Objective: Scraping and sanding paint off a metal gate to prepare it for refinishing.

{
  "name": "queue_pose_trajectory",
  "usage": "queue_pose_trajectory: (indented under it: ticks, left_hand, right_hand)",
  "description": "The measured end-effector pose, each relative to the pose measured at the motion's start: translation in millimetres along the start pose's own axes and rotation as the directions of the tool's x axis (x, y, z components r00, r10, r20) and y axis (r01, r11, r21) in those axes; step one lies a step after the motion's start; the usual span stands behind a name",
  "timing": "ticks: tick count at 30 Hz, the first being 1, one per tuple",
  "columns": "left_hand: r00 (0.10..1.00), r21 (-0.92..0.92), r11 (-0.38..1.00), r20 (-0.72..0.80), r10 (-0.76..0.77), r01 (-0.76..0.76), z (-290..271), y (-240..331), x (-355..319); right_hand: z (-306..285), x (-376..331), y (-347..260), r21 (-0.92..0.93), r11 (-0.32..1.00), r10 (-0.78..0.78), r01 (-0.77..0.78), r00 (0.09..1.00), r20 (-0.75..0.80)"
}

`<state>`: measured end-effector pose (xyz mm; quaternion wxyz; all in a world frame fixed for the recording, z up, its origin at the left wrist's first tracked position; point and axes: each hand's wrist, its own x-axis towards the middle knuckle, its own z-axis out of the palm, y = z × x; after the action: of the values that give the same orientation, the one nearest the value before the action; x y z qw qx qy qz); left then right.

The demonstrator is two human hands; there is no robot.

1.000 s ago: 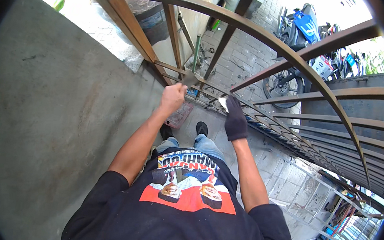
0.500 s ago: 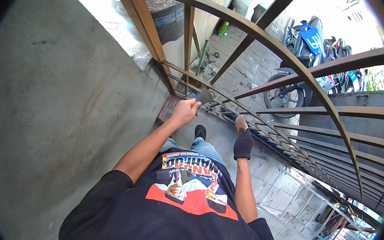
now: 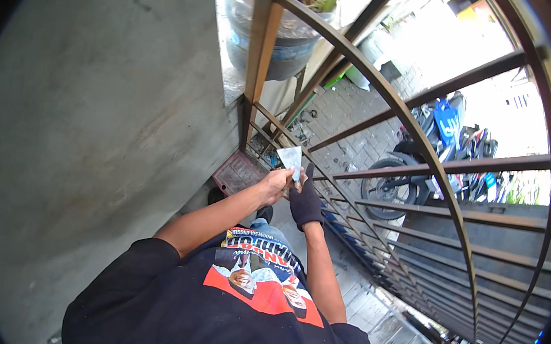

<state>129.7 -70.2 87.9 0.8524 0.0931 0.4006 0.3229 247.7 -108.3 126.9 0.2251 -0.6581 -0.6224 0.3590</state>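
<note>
My bare left hand (image 3: 277,186) is closed around the lower end of a putty knife (image 3: 290,159), whose pale trapezoid blade points up and away from me. My right hand (image 3: 306,204), in a dark glove with some bare fingertips, meets it from the right. Its fingers pinch the knife beside the blade's right edge, one gloved finger reaching upward. The handle is mostly hidden between both hands. Just beyond them runs the lower rail of a brown metal gate (image 3: 375,82) with straight and curved bars.
A grey wall (image 3: 96,123) rises on my left. At its foot lies a reddish-brown slab (image 3: 239,172). A potted plant (image 3: 270,50) stands on a ledge behind the bars. Parked motorcycles (image 3: 449,138) are beyond the gate. A pale frame (image 3: 398,340) lies at lower right.
My right hand has moved left to join my left hand at the putty knife. The blade has turned, its face now pale instead of dark. My view has swung somewhat.
</note>
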Motion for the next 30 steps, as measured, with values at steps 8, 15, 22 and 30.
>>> queue_pose_trajectory:
  ticks: [8, 15, 22, 30]
  left_hand:
    - [0.438, 0.966, 0.024, 0.095, 0.894, -0.258, -6.9, -13.0, -15.9]
    - [0.517, 0.943, -0.239, 0.328, 0.791, -0.232, 8.5, -1.9, -30.0]
    - [0.387, 0.892, -0.441, 0.445, 0.808, -0.105, 34.9, -17.5, 11.1]
    - [0.305, 0.918, -0.371, 0.317, 0.898, 0.138, 44.7, -9.2, 30.9]
  right_hand:
    - [-40.5, 21.9, -29.4, -0.590, 0.807, 0.063, 0.018, 0.991, 0.116]
    - [-65.3, 36.3, -23.3, -0.691, 0.700, -0.016, 0.181, 0.971, 0.238]
    - [-74.3, 43.5, -14.0, -0.697, 0.653, -0.048, 0.295, 0.935, 0.351]
    - [-63.1, 68.1, -12.9, -0.638, 0.686, -0.109, 0.351, 0.916, 0.387]
